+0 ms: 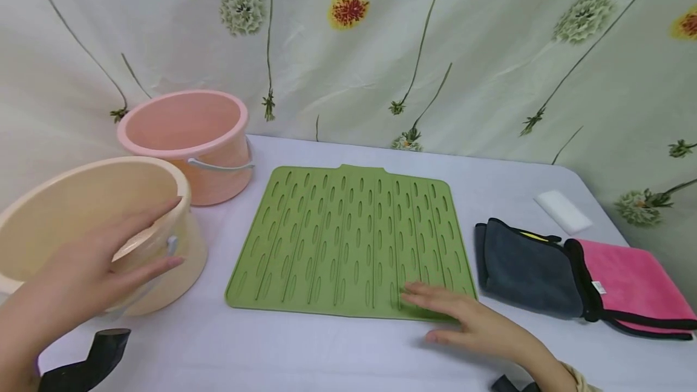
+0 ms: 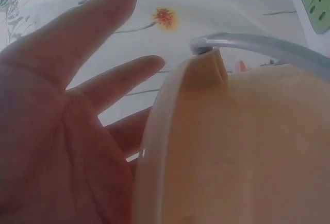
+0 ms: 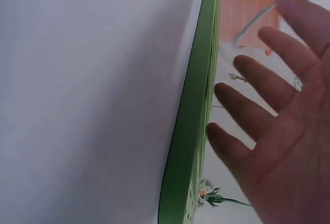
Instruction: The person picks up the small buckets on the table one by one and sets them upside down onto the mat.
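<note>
My left hand [image 1: 100, 253] reaches over the near side of a cream plastic bucket [image 1: 187, 259], with the thumb and fingers spread apart. In the left wrist view the bucket's pale handle [image 2: 268, 41] joins a lug at the rim, and the straight fingers stand beside the wall, some partly hidden behind it. A green mat [image 1: 348, 235] with rows of slot-shaped ridges lies flat in the middle of the table. Over its front right corner hovers my right hand [image 1: 463, 319], fingers extended and nothing held. The right wrist view shows the spread fingers close above the mat's edge [image 3: 185, 131].
Behind the cream bucket stands a pink bucket [image 1: 218, 177] with a grey handle. To the right lie a dark grey folded cloth [image 1: 528, 271], a pink cloth [image 1: 637, 277] with black trim and a white block [image 1: 563, 211]. A floral curtain [image 1: 484, 77] hangs behind the white-covered table [image 1: 305, 349].
</note>
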The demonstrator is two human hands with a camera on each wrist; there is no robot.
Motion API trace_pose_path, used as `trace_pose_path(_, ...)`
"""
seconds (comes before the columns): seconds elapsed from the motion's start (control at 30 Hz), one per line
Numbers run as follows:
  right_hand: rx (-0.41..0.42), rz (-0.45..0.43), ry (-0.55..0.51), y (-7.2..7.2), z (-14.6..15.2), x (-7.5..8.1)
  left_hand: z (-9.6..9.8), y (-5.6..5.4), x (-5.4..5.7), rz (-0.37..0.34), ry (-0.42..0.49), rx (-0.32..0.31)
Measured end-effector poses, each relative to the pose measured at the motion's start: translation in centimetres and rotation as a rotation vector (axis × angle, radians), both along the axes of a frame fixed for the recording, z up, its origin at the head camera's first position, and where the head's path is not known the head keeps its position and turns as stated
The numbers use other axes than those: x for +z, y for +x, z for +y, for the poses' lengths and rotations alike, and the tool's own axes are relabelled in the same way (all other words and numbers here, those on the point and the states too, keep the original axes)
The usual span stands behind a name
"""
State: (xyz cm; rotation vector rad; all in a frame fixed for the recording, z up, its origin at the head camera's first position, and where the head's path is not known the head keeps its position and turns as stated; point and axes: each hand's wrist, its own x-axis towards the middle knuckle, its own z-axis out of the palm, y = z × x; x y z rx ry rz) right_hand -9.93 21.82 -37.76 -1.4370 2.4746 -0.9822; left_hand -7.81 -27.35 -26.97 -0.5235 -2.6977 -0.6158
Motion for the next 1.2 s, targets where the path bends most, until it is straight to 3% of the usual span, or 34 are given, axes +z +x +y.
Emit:
trace_pose_path(0.1, -0.009, -0.019, 0.039, 0.1, 0.1, -0.3, -0.4, -0.1, 0.1, -0.093, 0.025, 0.041)
trace_pose_path(0.2, -0.02, -0.03, 0.086, 0.2, 0.2, -0.7, -0.6, -0.3, 0.1, -0.136, 0.037, 0.024)
trace_pose_path(0.33, -0.001, -0.036, 0.105, 0.4, 0.5, -1.3, -0.4, -0.5, 0.0, -0.093, -0.001, 0.013)
trace_pose_path(0.67, 0.026, -0.012, 0.074, 0.6, 0.8, -2.1, 1.4, -0.7, -0.2, 0.022, -0.08, 0.152)
trace_pose_path(0.97, 0.058, 0.009, 0.05, 0.3, 0.7, -2.2, 1.6, -0.1, -0.7, 0.149, -0.058, 0.149)
trace_pose_path(1.2, 0.066, 0.001, 0.035, 0.3, 0.7, -2.2, 1.2, 0.6, -0.6, 0.127, -0.001, 0.203)
